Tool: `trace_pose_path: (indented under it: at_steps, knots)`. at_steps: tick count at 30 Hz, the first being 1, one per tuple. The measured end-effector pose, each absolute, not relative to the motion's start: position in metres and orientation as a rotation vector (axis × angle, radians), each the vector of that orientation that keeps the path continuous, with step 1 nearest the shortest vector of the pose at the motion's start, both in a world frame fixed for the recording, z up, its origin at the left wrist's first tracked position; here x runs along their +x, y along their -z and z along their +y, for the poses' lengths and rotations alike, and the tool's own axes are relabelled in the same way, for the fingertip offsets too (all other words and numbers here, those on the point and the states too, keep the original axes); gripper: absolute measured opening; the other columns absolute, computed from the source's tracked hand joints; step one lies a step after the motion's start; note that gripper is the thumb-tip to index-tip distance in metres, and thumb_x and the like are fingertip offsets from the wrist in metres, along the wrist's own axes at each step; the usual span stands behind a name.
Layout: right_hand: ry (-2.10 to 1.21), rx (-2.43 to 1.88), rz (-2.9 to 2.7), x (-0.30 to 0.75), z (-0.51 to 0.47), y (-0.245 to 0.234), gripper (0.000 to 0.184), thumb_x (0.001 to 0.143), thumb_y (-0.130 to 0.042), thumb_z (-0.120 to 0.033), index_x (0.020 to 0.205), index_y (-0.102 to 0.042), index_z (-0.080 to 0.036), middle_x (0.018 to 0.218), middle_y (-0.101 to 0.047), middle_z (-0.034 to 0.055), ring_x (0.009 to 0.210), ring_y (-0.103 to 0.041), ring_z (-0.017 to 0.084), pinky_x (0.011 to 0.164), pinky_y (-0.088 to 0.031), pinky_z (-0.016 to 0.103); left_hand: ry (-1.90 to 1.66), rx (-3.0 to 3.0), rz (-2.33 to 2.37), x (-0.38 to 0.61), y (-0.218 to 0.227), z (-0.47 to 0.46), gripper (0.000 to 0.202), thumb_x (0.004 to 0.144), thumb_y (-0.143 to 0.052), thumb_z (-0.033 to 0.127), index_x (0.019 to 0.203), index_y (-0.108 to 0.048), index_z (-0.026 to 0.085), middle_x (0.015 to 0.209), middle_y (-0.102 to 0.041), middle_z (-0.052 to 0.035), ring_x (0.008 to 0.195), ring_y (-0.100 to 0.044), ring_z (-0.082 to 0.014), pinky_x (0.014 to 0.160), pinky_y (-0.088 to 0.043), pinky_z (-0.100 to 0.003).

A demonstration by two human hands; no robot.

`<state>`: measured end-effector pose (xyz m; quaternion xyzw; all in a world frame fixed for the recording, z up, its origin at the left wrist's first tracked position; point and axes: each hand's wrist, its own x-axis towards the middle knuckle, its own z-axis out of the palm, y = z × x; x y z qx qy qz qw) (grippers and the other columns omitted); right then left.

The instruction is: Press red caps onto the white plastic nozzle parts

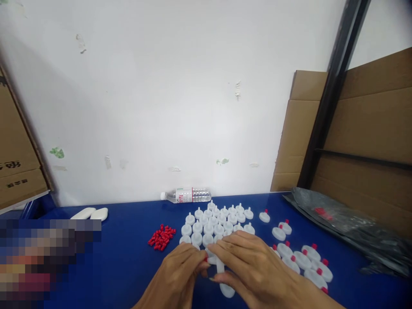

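Both my hands meet low in the middle of the blue table (122,257). My left hand (180,274) pinches a small red cap (205,259) at its fingertips. My right hand (254,270) is closed round a white plastic piece (222,274) whose round end shows below the fingers. Just beyond my hands stands a cluster of several white round pieces without caps (215,223). To the left of them lies a small pile of red caps (161,237). To the right lie several white pieces with red caps fitted (302,257).
A clear water bottle (186,195) lies on its side against the white wall. Two white oval objects (90,213) rest at the far left. A dark plastic bag (350,227) lies at the right, with cardboard sheets (370,128) behind it and a cardboard box (16,150) at the left.
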<state>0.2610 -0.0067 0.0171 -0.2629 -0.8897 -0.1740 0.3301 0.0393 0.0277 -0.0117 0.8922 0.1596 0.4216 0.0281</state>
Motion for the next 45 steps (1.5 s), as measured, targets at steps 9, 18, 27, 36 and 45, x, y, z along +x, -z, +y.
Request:
trace_pose_path:
  at_steps: [9,18,27,36,45]
  knots:
    - [0.507,-0.883,-2.349,0.279,0.016,-0.025,0.024,0.099,-0.049,-0.012,0.118,-0.06,-0.021,0.122,-0.071,0.0061,0.11,-0.067,0.022,0.107,-0.039,0.05,-1.21,3.078,0.522,0.019,-0.014,0.046,0.018,0.099,-0.045,0.006,0.103,-0.06,0.016,0.083,-0.068,-0.0039,0.077,-0.062,-0.0179,0.077,-0.045,-0.035]
    - [0.211,-1.541,-2.195,0.373,0.049,-0.04,0.017,0.097,-0.058,-0.038,0.095,-0.066,-0.023,0.101,-0.071,0.0073,0.095,-0.067,0.025,0.084,-0.05,0.041,-1.193,2.821,1.086,-0.014,-0.008,0.078,0.021,0.103,-0.044,0.026,0.097,-0.063,0.021,0.082,-0.068,0.001,0.071,-0.062,-0.015,0.07,-0.044,-0.028]
    - [-0.166,-1.701,-2.324,0.387,0.043,-0.033,0.007,0.084,-0.072,-0.029,0.078,-0.071,-0.025,0.062,-0.069,-0.0045,0.053,-0.063,0.014,0.049,-0.036,0.024,-0.435,3.006,1.088,-0.001,-0.01,0.051,0.038,0.103,-0.041,0.04,0.069,-0.042,0.024,0.063,-0.057,0.0023,0.054,-0.05,-0.0162,0.057,-0.029,-0.031]
    - [0.372,-1.41,-2.146,0.341,0.029,-0.05,0.03,0.103,-0.048,-0.044,0.102,-0.069,-0.023,0.086,-0.072,0.0058,0.078,-0.064,0.022,0.078,-0.046,0.04,-0.733,2.918,0.883,0.01,-0.003,0.038,0.027,0.098,-0.04,0.022,0.072,-0.045,0.023,0.061,-0.053,0.0044,0.052,-0.049,-0.0133,0.056,-0.032,-0.03]
    - [0.122,-0.849,-2.233,0.26,-0.009,-0.016,0.038,0.092,-0.071,-0.044,0.122,-0.061,-0.023,0.092,-0.075,-0.0007,0.081,-0.069,0.017,0.087,-0.046,0.037,-1.245,2.663,0.673,0.03,0.01,0.023,0.014,0.102,-0.046,0.021,0.099,-0.06,0.025,0.077,-0.068,0.004,0.063,-0.065,-0.0116,0.061,-0.044,-0.025]
